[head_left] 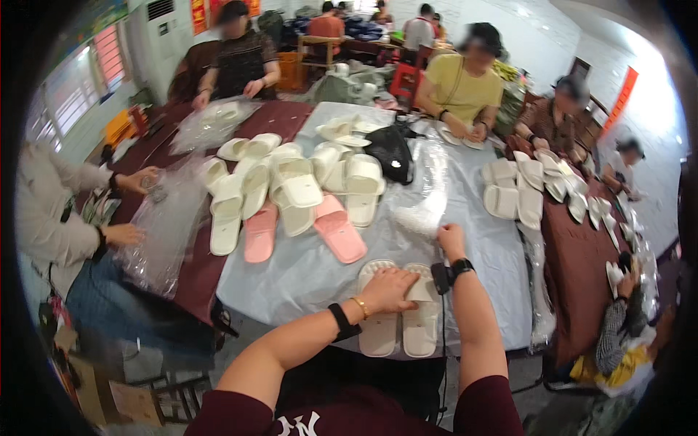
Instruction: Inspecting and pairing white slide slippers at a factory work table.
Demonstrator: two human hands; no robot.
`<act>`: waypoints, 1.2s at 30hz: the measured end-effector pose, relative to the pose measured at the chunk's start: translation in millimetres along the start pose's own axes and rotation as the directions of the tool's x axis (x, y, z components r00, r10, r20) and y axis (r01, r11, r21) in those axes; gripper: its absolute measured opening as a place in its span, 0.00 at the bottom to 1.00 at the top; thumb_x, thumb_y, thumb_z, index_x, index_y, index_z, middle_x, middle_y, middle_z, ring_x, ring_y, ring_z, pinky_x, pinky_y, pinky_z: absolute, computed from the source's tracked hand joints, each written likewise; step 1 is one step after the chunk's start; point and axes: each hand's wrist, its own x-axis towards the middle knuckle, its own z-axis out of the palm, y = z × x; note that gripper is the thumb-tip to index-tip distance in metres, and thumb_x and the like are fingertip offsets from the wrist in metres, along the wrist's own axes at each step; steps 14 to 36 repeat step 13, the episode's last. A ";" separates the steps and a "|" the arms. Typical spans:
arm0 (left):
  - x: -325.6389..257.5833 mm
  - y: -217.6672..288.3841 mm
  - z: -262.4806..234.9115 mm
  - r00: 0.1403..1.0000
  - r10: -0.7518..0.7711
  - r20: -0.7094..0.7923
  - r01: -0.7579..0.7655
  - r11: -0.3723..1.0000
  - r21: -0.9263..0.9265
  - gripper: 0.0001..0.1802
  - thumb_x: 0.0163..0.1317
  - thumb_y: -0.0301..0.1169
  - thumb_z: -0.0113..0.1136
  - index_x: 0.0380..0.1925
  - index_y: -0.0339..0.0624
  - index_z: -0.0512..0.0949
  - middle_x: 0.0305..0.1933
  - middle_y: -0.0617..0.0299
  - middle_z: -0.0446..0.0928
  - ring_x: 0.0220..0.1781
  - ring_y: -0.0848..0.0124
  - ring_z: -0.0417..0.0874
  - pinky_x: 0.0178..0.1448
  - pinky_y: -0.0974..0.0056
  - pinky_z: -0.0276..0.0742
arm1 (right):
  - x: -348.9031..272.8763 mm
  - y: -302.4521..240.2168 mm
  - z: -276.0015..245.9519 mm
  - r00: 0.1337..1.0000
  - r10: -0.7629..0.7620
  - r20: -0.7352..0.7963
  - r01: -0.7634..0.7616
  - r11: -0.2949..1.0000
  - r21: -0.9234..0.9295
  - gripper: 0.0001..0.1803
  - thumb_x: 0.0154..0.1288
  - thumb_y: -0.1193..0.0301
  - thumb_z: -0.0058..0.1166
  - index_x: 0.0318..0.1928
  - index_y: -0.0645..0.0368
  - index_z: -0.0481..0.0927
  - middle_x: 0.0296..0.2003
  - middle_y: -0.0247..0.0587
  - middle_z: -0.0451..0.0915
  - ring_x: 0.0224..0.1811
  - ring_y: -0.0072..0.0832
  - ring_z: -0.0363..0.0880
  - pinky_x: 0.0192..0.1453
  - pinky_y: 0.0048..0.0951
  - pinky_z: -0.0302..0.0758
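Observation:
A pair of white slippers lies side by side at the near edge of the table, toes pointing away from me. My left hand rests across their straps, fingers stretched out and touching both slippers. Ahead and to the right lies a stack of clear plastic bags. At its near end my right hand has its fingers pinched together on a bag's edge. The fingertips are partly hidden, so how much plastic they hold does not show.
A heap of white slippers with pink slippers fills the left middle. A black bag lies behind the plastic. More white slippers sit at right. Co-workers surround the grey-covered table; a person at left handles a plastic bag.

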 end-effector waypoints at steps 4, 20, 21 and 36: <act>-0.5 3.5 0.7 0.999 -0.029 -0.020 0.029 1.000 0.007 0.41 0.47 0.56 0.63 0.57 0.44 0.70 0.53 0.56 0.74 0.57 0.57 0.72 0.59 0.53 0.63 | -6.0 1.6 -12.1 0.991 0.087 0.106 -0.103 0.983 0.149 0.17 0.55 0.64 0.52 0.28 0.70 0.82 0.18 0.45 0.79 0.20 0.33 0.79 0.26 0.35 0.72; 0.1 5.8 -1.7 0.999 -0.008 0.054 0.008 1.000 -0.014 0.40 0.47 0.53 0.64 0.58 0.44 0.68 0.54 0.53 0.73 0.58 0.59 0.70 0.61 0.54 0.61 | 6.1 25.7 -2.8 0.992 0.086 0.090 -0.094 0.991 0.095 0.11 0.51 0.71 0.54 0.31 0.66 0.84 0.22 0.48 0.82 0.23 0.35 0.81 0.30 0.35 0.75; 0.1 5.8 -1.7 0.999 -0.008 0.054 0.008 1.000 -0.014 0.40 0.47 0.53 0.64 0.58 0.44 0.68 0.54 0.53 0.73 0.58 0.59 0.70 0.61 0.54 0.61 | 6.1 25.7 -2.8 0.992 0.086 0.090 -0.094 0.991 0.095 0.11 0.51 0.71 0.54 0.31 0.66 0.84 0.22 0.48 0.82 0.23 0.35 0.81 0.30 0.35 0.75; 0.1 5.8 -1.7 0.999 -0.008 0.054 0.008 1.000 -0.014 0.40 0.47 0.53 0.64 0.58 0.44 0.68 0.54 0.53 0.73 0.58 0.59 0.70 0.61 0.54 0.61 | 6.1 25.7 -2.8 0.992 0.086 0.090 -0.094 0.991 0.095 0.11 0.51 0.71 0.54 0.31 0.66 0.84 0.22 0.48 0.82 0.23 0.35 0.81 0.30 0.35 0.75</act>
